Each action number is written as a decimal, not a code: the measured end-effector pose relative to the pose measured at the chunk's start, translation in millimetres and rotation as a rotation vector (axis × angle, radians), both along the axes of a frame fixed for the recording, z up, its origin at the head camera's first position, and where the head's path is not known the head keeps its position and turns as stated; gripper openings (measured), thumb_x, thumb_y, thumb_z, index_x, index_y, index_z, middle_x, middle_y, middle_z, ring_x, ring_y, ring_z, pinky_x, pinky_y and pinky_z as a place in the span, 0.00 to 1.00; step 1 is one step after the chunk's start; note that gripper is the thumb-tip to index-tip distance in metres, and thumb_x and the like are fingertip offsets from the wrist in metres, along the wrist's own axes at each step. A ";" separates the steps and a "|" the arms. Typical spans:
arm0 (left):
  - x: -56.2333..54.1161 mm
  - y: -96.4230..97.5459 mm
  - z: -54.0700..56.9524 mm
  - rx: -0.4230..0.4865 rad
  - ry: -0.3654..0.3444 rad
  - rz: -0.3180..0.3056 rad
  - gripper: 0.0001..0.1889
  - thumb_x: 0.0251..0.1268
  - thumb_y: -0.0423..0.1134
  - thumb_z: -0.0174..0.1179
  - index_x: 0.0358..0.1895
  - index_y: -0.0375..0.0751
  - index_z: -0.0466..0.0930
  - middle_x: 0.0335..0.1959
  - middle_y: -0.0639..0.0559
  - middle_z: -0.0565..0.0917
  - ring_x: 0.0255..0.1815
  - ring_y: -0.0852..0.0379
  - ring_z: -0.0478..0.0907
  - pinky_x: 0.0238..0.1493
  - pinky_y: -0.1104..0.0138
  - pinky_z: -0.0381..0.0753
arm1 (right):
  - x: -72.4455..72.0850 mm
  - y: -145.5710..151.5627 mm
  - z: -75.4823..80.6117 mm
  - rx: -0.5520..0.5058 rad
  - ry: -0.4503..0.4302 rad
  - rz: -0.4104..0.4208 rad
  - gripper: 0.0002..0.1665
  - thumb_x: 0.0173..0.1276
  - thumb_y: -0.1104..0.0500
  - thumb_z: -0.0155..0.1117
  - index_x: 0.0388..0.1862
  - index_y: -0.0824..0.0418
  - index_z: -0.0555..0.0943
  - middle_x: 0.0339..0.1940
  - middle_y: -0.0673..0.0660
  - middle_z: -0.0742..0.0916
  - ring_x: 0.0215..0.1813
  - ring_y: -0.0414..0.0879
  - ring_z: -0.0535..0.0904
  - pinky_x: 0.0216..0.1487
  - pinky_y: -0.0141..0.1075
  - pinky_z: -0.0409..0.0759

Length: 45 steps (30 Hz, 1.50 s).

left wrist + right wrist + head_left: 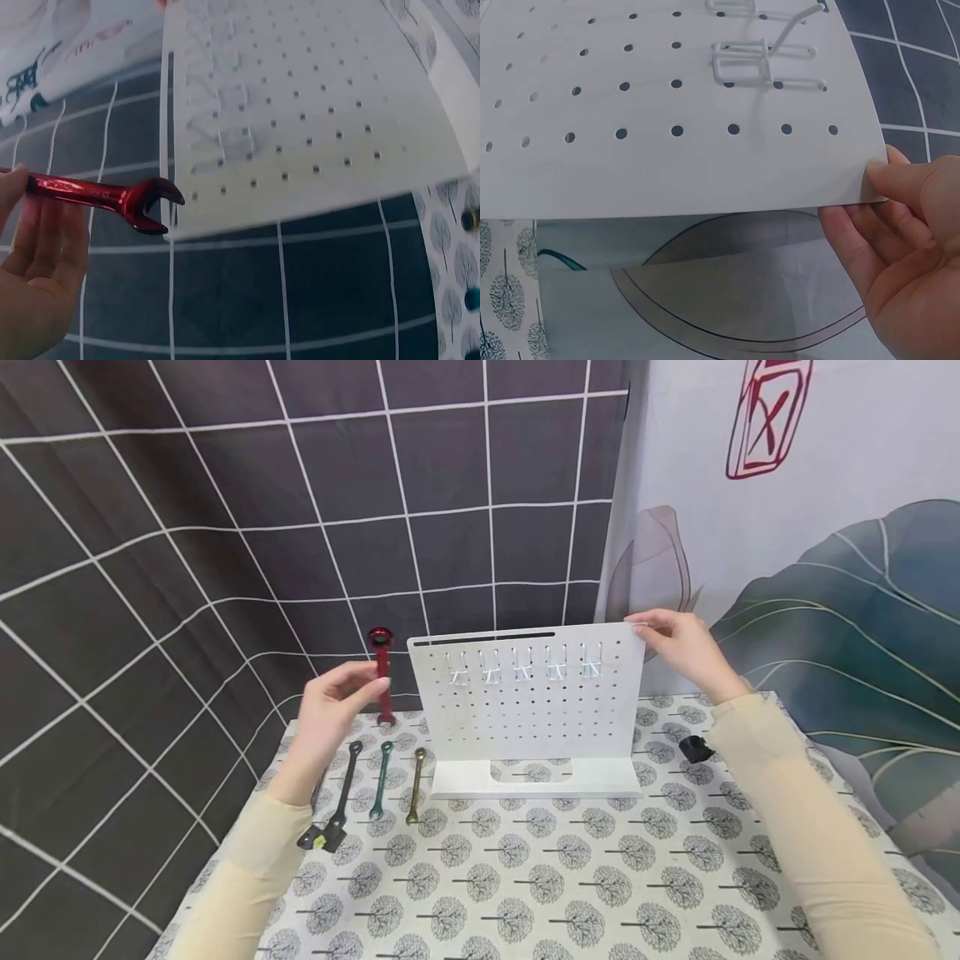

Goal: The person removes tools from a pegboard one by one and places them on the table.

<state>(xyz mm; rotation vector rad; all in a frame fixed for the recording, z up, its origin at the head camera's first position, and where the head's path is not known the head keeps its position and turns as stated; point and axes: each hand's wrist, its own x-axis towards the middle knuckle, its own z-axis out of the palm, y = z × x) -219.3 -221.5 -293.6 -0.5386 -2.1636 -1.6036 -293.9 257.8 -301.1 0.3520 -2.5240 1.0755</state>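
Note:
A red wrench (383, 681) is pinched by my left hand (330, 710), held upright to the left of the white pegboard (525, 718). In the left wrist view the wrench's open end (146, 204) points at the board's edge. My right hand (686, 647) grips the board's top right corner, thumb on the front face and fingers behind, as the right wrist view (911, 232) shows. Several wire hooks (522, 665) sit in a row near the top of the board, with nothing hanging on them.
Left of the board lie a dark wrench (347, 783), a green wrench (382, 781) and a brass-coloured wrench (416, 785); another is partly hidden by the left wrist. A tree-patterned cloth (525, 868) covers the table. Dark gridded curtain (450, 552) hangs behind.

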 end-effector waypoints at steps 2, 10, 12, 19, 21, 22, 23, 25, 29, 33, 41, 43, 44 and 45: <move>2.1 -11.7 1.6 -0.010 0.020 0.034 0.11 0.66 0.32 0.67 0.49 0.33 0.85 0.35 0.59 0.88 0.39 0.63 0.84 0.50 0.71 0.82 | -0.1 1.0 -0.3 -0.006 -0.010 -0.004 0.20 0.79 0.53 0.57 0.61 0.63 0.81 0.53 0.69 0.86 0.49 0.62 0.84 0.47 0.36 0.78; 10.2 -54.5 5.6 -0.026 0.028 0.222 0.12 0.66 0.33 0.68 0.51 0.35 0.85 0.34 0.66 0.87 0.39 0.67 0.83 0.46 0.77 0.78 | -1.6 3.9 -2.2 -0.017 -0.005 -0.024 0.19 0.79 0.53 0.57 0.61 0.61 0.81 0.51 0.67 0.87 0.47 0.63 0.84 0.45 0.37 0.79; 12.3 -65.2 5.1 -0.021 0.021 0.276 0.13 0.66 0.34 0.68 0.52 0.37 0.86 0.35 0.67 0.87 0.39 0.67 0.83 0.43 0.78 0.76 | -2.0 4.0 -2.7 -0.018 0.000 -0.022 0.19 0.79 0.53 0.57 0.61 0.61 0.81 0.51 0.67 0.87 0.47 0.63 0.84 0.45 0.36 0.78; 11.5 -99.8 -1.1 0.044 0.027 0.394 0.12 0.64 0.29 0.68 0.51 0.37 0.87 0.34 0.67 0.87 0.35 0.69 0.83 0.36 0.80 0.78 | -1.5 4.4 -2.8 -0.015 0.010 -0.025 0.19 0.79 0.54 0.57 0.61 0.61 0.82 0.51 0.68 0.87 0.46 0.63 0.85 0.46 0.39 0.79; 8.6 -108.5 -4.0 0.055 0.010 0.429 0.12 0.64 0.29 0.68 0.50 0.38 0.88 0.33 0.67 0.87 0.33 0.69 0.83 0.34 0.81 0.79 | -0.2 4.6 -1.9 -0.015 0.007 -0.027 0.19 0.79 0.53 0.57 0.61 0.61 0.82 0.51 0.68 0.87 0.46 0.62 0.85 0.47 0.41 0.78; 6.7 -112.6 -6.2 0.057 -0.001 0.447 0.12 0.64 0.29 0.68 0.50 0.39 0.88 0.32 0.67 0.86 0.32 0.70 0.82 0.33 0.81 0.79 | 0.6 4.7 -1.4 -0.015 0.007 -0.031 0.19 0.79 0.53 0.57 0.61 0.61 0.82 0.51 0.68 0.87 0.46 0.62 0.85 0.47 0.42 0.78; 4.4 -116.7 -9.0 0.069 -0.024 0.462 0.12 0.64 0.30 0.68 0.50 0.39 0.88 0.31 0.67 0.86 0.32 0.70 0.81 0.33 0.82 0.79 | 1.3 5.1 -1.0 -0.016 0.007 -0.035 0.19 0.79 0.53 0.58 0.61 0.61 0.82 0.50 0.68 0.87 0.46 0.61 0.85 0.47 0.42 0.78; -0.4 -124.4 -15.9 0.076 -0.066 0.502 0.11 0.65 0.31 0.68 0.50 0.39 0.88 0.29 0.68 0.84 0.30 0.70 0.80 0.32 0.82 0.78 | 2.2 5.5 -0.1 -0.014 0.013 -0.039 0.19 0.79 0.52 0.58 0.60 0.61 0.82 0.50 0.68 0.87 0.46 0.61 0.85 0.46 0.41 0.78; -8.2 -140.4 -33.9 0.052 -0.162 0.579 0.13 0.67 0.34 0.67 0.53 0.39 0.86 0.26 0.73 0.81 0.27 0.72 0.76 0.30 0.83 0.76 | 1.2 5.7 -0.7 -0.011 0.027 -0.030 0.19 0.78 0.53 0.58 0.60 0.62 0.82 0.50 0.68 0.87 0.46 0.61 0.85 0.43 0.34 0.77; -13.4 -153.6 -51.9 -0.012 -0.237 0.622 0.16 0.69 0.36 0.65 0.57 0.33 0.83 0.24 0.76 0.78 0.25 0.73 0.74 0.28 0.82 0.74 | 0.0 5.1 -3.4 -0.005 0.020 -0.028 0.19 0.79 0.54 0.58 0.60 0.62 0.82 0.51 0.68 0.87 0.47 0.60 0.85 0.43 0.32 0.77; -18.9 -166.8 -86.5 -0.147 -0.391 0.657 0.19 0.73 0.38 0.61 0.61 0.30 0.79 0.30 0.66 0.82 0.26 0.74 0.73 0.27 0.80 0.76 | 1.6 0.5 -1.3 -0.024 -0.001 -0.013 0.19 0.79 0.54 0.58 0.62 0.61 0.81 0.53 0.68 0.87 0.48 0.60 0.85 0.50 0.45 0.78; -18.6 -168.5 -94.6 -0.175 -0.423 0.659 0.19 0.73 0.38 0.61 0.61 0.31 0.79 0.36 0.56 0.86 0.27 0.74 0.73 0.28 0.79 0.75 | 1.8 -1.6 -0.5 -0.026 0.001 -0.012 0.18 0.78 0.55 0.58 0.61 0.61 0.82 0.53 0.67 0.87 0.47 0.60 0.85 0.50 0.46 0.78; -18.3 -169.3 -98.5 -0.188 -0.436 0.660 0.19 0.73 0.38 0.60 0.62 0.30 0.79 0.39 0.51 0.87 0.28 0.75 0.73 0.28 0.80 0.75 | 1.7 -2.5 -0.4 -0.025 0.002 -0.014 0.18 0.78 0.55 0.58 0.61 0.61 0.82 0.53 0.67 0.87 0.47 0.60 0.85 0.51 0.46 0.78; -18.0 -170.1 -102.2 -0.198 -0.447 0.659 0.19 0.74 0.38 0.60 0.61 0.30 0.79 0.42 0.47 0.88 0.28 0.75 0.73 0.29 0.79 0.74 | 1.5 -3.2 -0.5 -0.026 0.003 -0.012 0.18 0.78 0.55 0.59 0.60 0.61 0.82 0.53 0.67 0.87 0.46 0.60 0.85 0.51 0.47 0.78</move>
